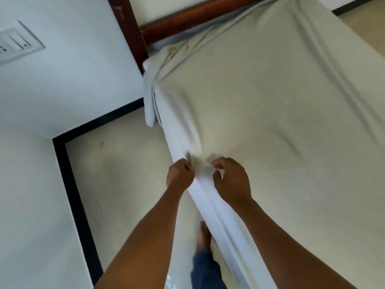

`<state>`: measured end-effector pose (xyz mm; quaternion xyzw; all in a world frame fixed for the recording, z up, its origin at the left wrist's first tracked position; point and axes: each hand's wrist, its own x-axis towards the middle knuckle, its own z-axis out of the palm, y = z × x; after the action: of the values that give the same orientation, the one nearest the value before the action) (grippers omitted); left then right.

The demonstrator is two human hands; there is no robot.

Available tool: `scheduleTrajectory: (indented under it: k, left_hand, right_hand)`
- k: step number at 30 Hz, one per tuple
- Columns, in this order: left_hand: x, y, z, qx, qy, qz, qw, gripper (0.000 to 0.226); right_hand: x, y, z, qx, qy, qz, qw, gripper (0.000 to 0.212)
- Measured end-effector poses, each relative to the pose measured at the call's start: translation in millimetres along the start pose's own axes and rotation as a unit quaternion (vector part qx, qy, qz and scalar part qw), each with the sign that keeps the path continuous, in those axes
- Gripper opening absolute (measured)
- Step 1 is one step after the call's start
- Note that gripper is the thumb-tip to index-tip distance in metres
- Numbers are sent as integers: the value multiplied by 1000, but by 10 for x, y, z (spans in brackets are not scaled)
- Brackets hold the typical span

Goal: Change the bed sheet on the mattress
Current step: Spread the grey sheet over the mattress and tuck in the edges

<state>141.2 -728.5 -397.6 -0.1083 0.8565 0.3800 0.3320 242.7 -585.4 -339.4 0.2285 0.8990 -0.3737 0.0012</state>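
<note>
A bare foot (203,234) stands on the floor (125,174), close against the bed's left side. The left grip (180,173) is clamped on the bed sheet (270,122), which is spread over the hidden mattress, probably to pull its edge taut. The right grip (231,180) curls at the same fold; I cannot tell if it pinches. At the far corner (155,80) the sheet bunches by the headboard (198,15). The floor to the left gives room to move.

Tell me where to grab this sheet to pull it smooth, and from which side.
Grip the sheet by its overhanging side edge, where the left hand pinches it, coming from the floor side. That edge hangs free; the top lies flat, offering nothing to pinch.
</note>
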Motion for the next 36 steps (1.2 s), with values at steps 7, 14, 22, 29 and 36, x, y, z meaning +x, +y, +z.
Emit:
scheduleTrajectory:
  k: [7,14,22,29,36]
  left_hand:
    - [933,155,-799,-137,85,-117,980,5]
    - [2309,1474,-1929,91,186,137,969,60]
    - [2895,1760,-2486,91,275,156,944,23]
    - [3570,1566,-2787,-49,212,-192,957,53]
    - [3302,1814,-2346,-108,14,53,993,42]
  right_hand:
    - [1531,-503,262,-16,16,6,1000,29]
    - [2670,-1044,488,49,54,51,996,30]
    - [3192,-1283,538,112,98,126,981,26]
    - [3558,-1533,774,146,138,195,960,30]
    - [3506,-1765,992,159,139,192,958,34]
